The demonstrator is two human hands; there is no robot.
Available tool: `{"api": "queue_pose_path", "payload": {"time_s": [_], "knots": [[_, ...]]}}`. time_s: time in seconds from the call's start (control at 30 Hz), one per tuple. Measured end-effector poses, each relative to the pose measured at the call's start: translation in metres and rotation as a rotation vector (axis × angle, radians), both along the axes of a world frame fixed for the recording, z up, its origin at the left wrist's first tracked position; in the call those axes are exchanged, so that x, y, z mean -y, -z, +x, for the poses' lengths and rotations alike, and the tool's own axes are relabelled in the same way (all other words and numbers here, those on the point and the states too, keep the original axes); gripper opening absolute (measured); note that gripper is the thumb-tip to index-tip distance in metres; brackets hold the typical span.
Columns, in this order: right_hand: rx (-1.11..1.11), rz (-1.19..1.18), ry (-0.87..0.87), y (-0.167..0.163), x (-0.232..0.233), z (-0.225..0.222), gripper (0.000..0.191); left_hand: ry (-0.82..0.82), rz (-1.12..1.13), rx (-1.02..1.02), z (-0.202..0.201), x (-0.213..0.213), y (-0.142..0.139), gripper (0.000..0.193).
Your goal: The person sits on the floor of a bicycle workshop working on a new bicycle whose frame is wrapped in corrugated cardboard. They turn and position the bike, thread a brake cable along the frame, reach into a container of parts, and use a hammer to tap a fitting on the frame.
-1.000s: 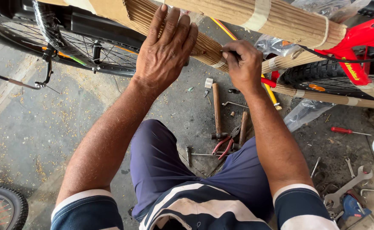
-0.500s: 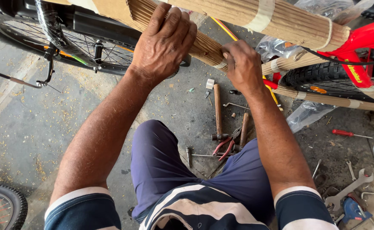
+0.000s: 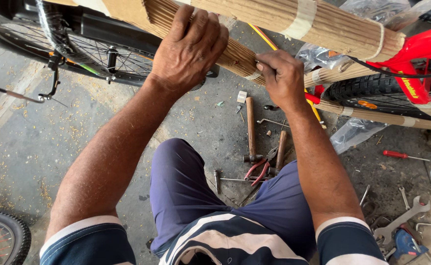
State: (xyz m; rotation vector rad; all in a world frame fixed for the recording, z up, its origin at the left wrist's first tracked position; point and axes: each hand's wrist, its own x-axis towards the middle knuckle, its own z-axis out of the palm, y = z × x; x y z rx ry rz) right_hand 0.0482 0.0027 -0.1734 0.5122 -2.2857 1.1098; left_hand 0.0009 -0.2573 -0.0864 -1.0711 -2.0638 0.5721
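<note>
My left hand [image 3: 188, 49] grips a bicycle frame tube wrapped in ribbed brown cardboard [image 3: 235, 51], fingers curled over its top. Just to the right along the same tube, my right hand [image 3: 282, 76] is closed at a strip of pale tape around the wrap, thumb and fingers pinched there. A second, thicker cardboard-wrapped tube [image 3: 294, 17] runs above it. The red bicycle frame [image 3: 414, 59] shows at the right, bare of wrapping.
On the concrete floor between my knees lie a wooden-handled hammer [image 3: 250, 130], red-handled pliers [image 3: 257, 169] and small hex keys. A red screwdriver [image 3: 397, 155] and spanners [image 3: 402, 218] lie at the right. Bicycle wheels [image 3: 78, 54] stand at top left and right; another tyre [image 3: 4, 238] is at bottom left.
My left hand has slid slightly along the wrapped tube and curled tighter over it. My right hand has shifted a little down the tube toward the tape strip.
</note>
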Motion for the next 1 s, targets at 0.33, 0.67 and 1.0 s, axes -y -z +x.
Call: {"api": "queue_pose_path", "payload": {"time_s": [0.33, 0.67, 1.0], "knots": [[0.044, -0.064, 0.072, 0.013, -0.003, -0.004, 0.009, 0.012, -0.035, -0.057, -0.002, 0.003, -0.002, 0.04], [0.07, -0.042, 0.062, 0.019, 0.001, -0.003, 0.007, 0.001, -0.035, -0.085, -0.002, 0.004, -0.001, 0.038], [-0.065, 0.233, 0.143, 0.017, 0.007, -0.003, 0.011, 0.048, -0.021, -0.049, 0.0, 0.005, -0.006, 0.039]]}}
